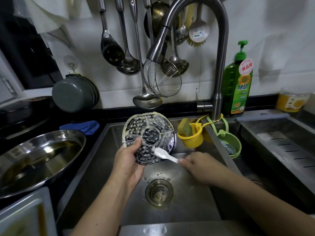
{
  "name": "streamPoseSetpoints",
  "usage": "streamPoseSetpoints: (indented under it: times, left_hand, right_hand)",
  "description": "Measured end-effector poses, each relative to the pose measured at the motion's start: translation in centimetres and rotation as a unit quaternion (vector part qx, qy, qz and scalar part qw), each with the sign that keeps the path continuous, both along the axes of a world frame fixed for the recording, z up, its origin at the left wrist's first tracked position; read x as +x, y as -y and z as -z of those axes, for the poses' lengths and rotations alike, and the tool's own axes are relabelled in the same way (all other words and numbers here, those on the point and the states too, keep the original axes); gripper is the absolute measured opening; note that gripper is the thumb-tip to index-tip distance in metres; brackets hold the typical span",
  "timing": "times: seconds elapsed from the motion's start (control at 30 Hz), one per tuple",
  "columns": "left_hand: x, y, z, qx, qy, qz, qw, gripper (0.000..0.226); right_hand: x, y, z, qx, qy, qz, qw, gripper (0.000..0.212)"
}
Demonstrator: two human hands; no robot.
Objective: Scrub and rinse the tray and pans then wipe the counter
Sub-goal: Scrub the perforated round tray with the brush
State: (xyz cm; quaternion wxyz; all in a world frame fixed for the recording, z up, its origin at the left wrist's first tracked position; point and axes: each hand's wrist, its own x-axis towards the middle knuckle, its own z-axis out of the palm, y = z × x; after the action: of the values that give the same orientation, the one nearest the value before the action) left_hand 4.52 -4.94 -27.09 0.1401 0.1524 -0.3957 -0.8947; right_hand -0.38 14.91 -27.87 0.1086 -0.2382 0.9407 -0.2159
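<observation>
A round perforated metal tray (150,132), streaked with pale residue, is held tilted above the steel sink (190,198). My left hand (129,160) grips its lower left rim, thumb on the face. My right hand (197,165) pinches the handle of a small white spoon (164,154), whose bowl lies against the tray's lower right face. A wide steel pan (39,157) with some liquid in it sits on the counter at the left.
The faucet (219,68) arches over the sink, its spray head above the tray. A yellow cup with a sponge (190,135) and a green basket with a steel scourer (229,145) hang on the divider. Green detergent bottle (237,86), blue cloth (81,127), hanging ladles at the back.
</observation>
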Motion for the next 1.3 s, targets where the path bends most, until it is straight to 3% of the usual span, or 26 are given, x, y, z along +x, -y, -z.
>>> streamPoseSetpoints:
  times: [0.13,0.2,0.3,0.43,0.6,0.73,0.9,1.07,1.2,1.3]
  left_hand:
    - [0.0,0.1,0.1,0.002,-0.003,0.007,1.0,0.024]
    - [-0.1,0.0,0.2,0.006,-0.003,0.006,1.0,0.025]
    - [-0.2,0.5,0.2,0.03,-0.003,-0.003,1.0,0.026]
    - [-0.1,0.5,0.2,0.033,-0.009,0.005,0.999,0.024]
    - [-0.4,0.7,0.4,0.063,0.007,-0.011,0.998,0.024]
    - [-0.6,1.0,0.6,0.1,0.002,-0.027,0.995,0.026]
    - [-1.2,1.4,1.3,0.132,0.005,-0.046,0.99,0.031]
    - [-1.3,1.7,1.4,0.151,-0.009,-0.063,0.986,0.026]
    - [-1.5,1.7,1.7,0.162,-0.009,-0.066,0.985,0.031]
    - [-1.5,1.9,1.7,0.169,-0.015,-0.076,0.983,0.029]
  right_hand:
    - [-2.1,-1.3,-1.1,-0.073,-0.036,0.114,0.99,0.046]
    - [-1.3,-1.1,-0.9,-0.079,-0.001,0.08,0.994,0.046]
    - [0.3,-0.1,0.2,-0.012,0.007,-0.014,1.0,0.047]
    - [-1.9,-1.0,-1.0,-0.099,-0.024,0.091,0.991,0.047]
    - [0.5,0.3,0.4,-0.048,0.013,-0.008,0.999,0.048]
    - [-1.3,-0.3,-0.2,-0.098,-0.016,0.097,0.99,0.052]
    - [1.3,1.2,0.2,-0.033,-0.008,-0.007,0.999,0.048]
    - [0.5,0.7,-0.8,-0.045,-0.038,0.04,0.997,0.047]
    - [2.1,2.1,0.3,-0.021,-0.031,-0.017,0.999,0.046]
    - [0.9,1.2,-0.7,-0.002,-0.049,0.027,0.998,0.039]
